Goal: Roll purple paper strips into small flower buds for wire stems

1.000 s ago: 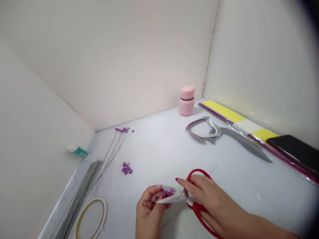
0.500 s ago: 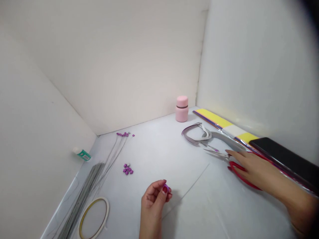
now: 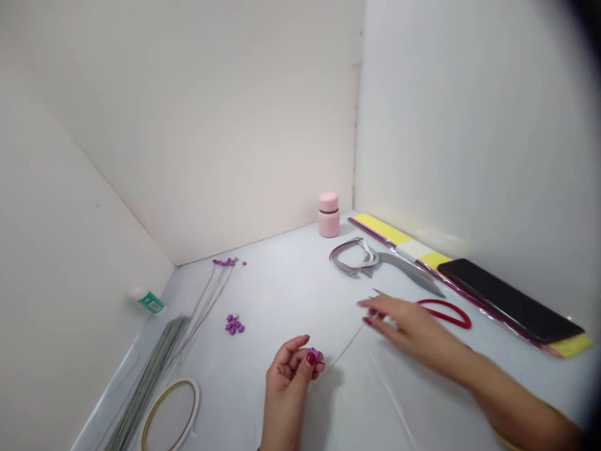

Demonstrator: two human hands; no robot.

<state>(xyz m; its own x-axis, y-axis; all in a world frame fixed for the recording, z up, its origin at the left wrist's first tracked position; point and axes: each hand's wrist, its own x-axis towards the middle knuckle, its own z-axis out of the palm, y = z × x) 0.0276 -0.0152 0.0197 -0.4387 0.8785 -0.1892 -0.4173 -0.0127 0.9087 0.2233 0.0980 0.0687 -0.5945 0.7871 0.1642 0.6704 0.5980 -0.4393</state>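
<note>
near the front of the pale work surface — two bare hands, working apart

left hand curls nearly closed, its fingertips pinching a tiny purple flower up off the surface, probably so that so small a piece stays easy to handle. right hand is half open, fingers stretched over red-handled scissors — whether it has hold of them i cannot tell. further out, purple flowers lie in a small heap beside wire stems and a tape roll; grey paper strips, a pink jar and a black phone sit along the white walls.
</note>
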